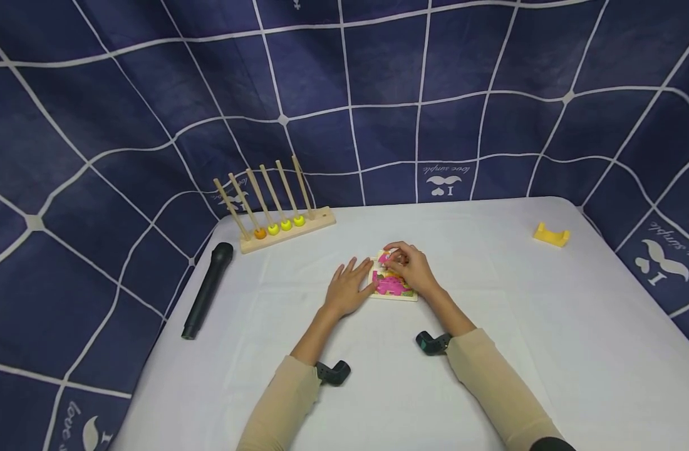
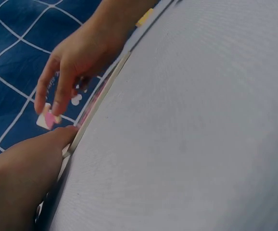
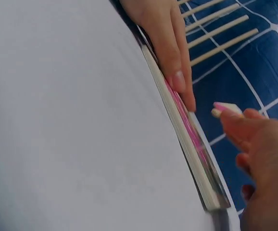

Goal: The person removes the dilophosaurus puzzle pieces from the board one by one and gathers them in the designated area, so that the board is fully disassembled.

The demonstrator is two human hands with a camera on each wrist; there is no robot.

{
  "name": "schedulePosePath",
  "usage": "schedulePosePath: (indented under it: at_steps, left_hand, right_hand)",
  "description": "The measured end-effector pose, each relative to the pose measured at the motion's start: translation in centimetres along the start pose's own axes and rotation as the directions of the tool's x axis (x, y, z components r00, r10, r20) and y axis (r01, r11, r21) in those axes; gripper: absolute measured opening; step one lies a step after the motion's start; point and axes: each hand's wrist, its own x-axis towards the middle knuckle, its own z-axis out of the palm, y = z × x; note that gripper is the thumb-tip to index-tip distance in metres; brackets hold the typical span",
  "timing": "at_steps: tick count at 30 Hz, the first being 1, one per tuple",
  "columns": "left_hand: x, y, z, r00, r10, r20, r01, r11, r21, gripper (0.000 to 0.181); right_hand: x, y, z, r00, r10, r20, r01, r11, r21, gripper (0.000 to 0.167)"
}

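Note:
A small jigsaw puzzle board (image 1: pixel 394 287) with a pink picture and a pale wooden frame lies flat on the table. My right hand (image 1: pixel 414 269) pinches a puzzle piece (image 1: pixel 383 257) between thumb and fingers, over the board's far side. Seen from the left wrist, this pink and white piece (image 2: pixel 49 118) is raised above the board. The right wrist view also shows the piece (image 3: pixel 227 109) apart from the board. My left hand (image 1: pixel 346 291) rests at the board's left edge with fingers spread, its thumb (image 3: pixel 178 82) touching the board.
At the back left stands a wooden peg rack (image 1: pixel 290 233) with upright rods and several yellow and orange beads. A black microphone-like stick (image 1: pixel 208 291) lies along the left side. A yellow bracket-shaped block (image 1: pixel 551 235) sits at the back right, near the blue curtain (image 1: pixel 389 125).

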Motion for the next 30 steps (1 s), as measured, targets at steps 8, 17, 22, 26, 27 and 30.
schedulePosePath:
  at_steps: [8,17,22,26,27,30]
  left_hand:
    - [-0.2,-0.3,-0.4,0.999,-0.047,-0.024,0.047,0.999,-0.002,0.062]
    - [-0.5,-0.9,-0.2,0.998,-0.037,-0.058,0.031,0.995,-0.093,0.061]
    - [-0.6,-1.2,0.0,0.995,-0.031,-0.095,0.021,0.995,-0.101,0.06]
    - [-0.6,-1.2,0.2,0.993,-0.017,-0.116,0.005,0.994,-0.107,0.06]
    - [-0.6,-1.2,0.2,0.993,-0.016,-0.116,0.004,0.994,-0.105,0.06]
    - [-0.5,-1.1,0.3,0.995,-0.027,-0.101,0.017,0.995,-0.103,0.06]
  right_hand:
    - [0.0,-0.3,-3.9,0.995,-0.052,-0.087,0.053,0.999,0.005,0.034]
    - [-2.0,2.6,-10.6,0.978,-0.017,-0.206,0.01,0.999,-0.032,0.032]
    - [-3.0,5.2,-12.4,0.976,0.095,-0.197,-0.108,0.992,-0.058,0.03]
    - [-3.6,6.2,-12.8,0.983,0.14,-0.119,-0.15,0.986,-0.075,0.029]
    - [-3.6,6.3,-12.8,0.985,0.138,-0.099,-0.146,0.986,-0.083,0.028]
    - [-3.8,6.3,-12.7,0.99,0.13,-0.053,-0.135,0.985,-0.105,0.028]
